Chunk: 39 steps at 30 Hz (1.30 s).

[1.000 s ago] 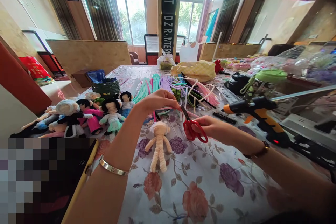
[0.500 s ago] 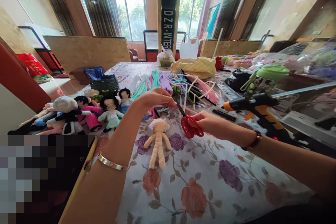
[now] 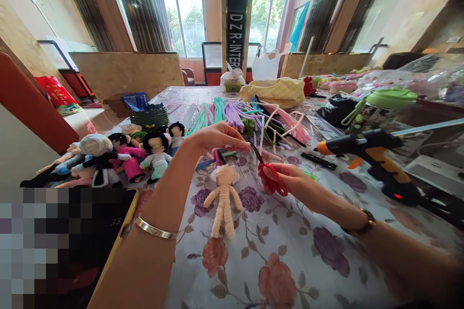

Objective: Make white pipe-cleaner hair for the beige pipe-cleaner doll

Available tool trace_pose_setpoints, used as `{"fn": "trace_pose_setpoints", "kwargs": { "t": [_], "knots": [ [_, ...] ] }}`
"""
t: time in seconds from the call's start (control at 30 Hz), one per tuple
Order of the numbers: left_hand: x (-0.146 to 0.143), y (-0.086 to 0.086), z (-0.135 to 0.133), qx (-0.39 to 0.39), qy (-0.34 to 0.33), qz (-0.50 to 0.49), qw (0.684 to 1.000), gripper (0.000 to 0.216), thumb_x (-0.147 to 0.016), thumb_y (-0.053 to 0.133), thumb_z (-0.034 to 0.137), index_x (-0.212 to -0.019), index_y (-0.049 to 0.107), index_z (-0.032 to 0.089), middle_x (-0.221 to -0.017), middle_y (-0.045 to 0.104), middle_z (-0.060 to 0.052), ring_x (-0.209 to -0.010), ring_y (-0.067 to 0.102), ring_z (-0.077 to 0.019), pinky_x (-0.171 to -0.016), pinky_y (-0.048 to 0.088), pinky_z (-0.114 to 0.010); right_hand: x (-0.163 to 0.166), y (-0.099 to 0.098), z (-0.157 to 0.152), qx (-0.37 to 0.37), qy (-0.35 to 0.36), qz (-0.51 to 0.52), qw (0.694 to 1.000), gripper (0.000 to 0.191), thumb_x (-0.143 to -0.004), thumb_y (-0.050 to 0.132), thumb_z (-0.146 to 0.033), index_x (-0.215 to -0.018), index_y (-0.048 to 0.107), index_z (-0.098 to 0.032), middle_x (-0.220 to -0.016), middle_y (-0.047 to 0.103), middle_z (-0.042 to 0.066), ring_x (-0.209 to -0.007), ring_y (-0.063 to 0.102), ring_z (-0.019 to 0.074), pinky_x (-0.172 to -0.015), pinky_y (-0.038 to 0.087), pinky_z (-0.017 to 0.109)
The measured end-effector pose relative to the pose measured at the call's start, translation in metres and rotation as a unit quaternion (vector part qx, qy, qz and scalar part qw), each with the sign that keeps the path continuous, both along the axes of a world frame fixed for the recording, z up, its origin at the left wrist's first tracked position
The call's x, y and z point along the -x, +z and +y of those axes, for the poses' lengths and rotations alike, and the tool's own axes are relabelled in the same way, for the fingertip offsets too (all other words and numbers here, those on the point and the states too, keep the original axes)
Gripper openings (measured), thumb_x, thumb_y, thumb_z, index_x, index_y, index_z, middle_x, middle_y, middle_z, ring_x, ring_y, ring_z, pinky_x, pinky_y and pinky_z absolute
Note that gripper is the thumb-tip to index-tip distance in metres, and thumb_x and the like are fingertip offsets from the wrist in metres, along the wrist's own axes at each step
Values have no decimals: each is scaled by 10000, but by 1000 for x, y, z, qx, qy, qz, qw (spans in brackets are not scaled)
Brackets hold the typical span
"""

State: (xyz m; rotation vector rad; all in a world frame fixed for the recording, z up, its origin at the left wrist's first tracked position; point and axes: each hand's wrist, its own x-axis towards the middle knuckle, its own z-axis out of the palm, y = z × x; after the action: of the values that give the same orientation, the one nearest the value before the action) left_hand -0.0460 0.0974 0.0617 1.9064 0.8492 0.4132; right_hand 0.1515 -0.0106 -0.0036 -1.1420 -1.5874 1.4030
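- Left hand (image 3: 223, 136): fingertips pinched together; content could not be told.
- Right hand (image 3: 290, 178): gripped red scissors (image 3: 264, 170), one pair.
- Pale doll (image 3: 224, 195): one, lay flat.
- Glue gun (image 3: 366, 145): one.

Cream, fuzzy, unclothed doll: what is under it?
Under the doll lies a white tablecloth printed with flowers; a purple rose shows on either side, a coral rose at its feet. The print directly beneath its body and limbs is covered.
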Motion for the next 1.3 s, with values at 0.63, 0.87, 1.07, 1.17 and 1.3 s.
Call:
{"fn": "trace_pose_setpoints", "kwargs": {
  "t": [0.63,0.87,1.07,1.17,1.3],
  "knots": [
    [-12,14,-15,22,-51,-82,995,109,-734,688,295,-775,728,202,-749,725,2,-739,644,-85,-781,465,-209,-6,-4,-11,-208,-185,-70,958,356,-800,569,-540,-808,561,-185,-635,542,4,-553,458,112,-494,369,239],
    [-17,20,-22,-6,-19,-50,999,72,-713,689,253,-729,723,192,-710,719,-2,-711,633,-89,-780,458,-221,-7,-9,-7,-235,-224,-185,927,346,-838,517,-536,-851,549,-192,-682,610,31,-609,508,153,-558,373,268],
    [-24,21,-24,-21,-17,-31,999,63,-691,685,241,-677,722,192,-688,712,-1,-686,610,-87,-737,451,-219,-17,-12,1,-281,-306,-259,872,347,-854,474,-553,-805,476,-209,-670,579,32,-571,487,161,-563,355,290],
    [-27,22,-26,-27,-5,-29,999,51,-672,691,224,-676,724,186,-681,707,0,-666,601,-84,-716,450,-219,-21,-11,4,-252,-317,-235,884,366,-850,466,-574,-799,452,-212,-590,521,-7,-493,446,134,-508,337,278],
    [-29,22,-27,-34,-5,-43,998,56,-642,711,203,-694,723,184,-684,699,13,-666,600,-80,-707,454,-217,-17,-9,2,-181,-245,-138,942,433,-801,493,-640,-806,479,-208,-514,427,-56,-434,363,99,-431,289,249]
  ]
}}
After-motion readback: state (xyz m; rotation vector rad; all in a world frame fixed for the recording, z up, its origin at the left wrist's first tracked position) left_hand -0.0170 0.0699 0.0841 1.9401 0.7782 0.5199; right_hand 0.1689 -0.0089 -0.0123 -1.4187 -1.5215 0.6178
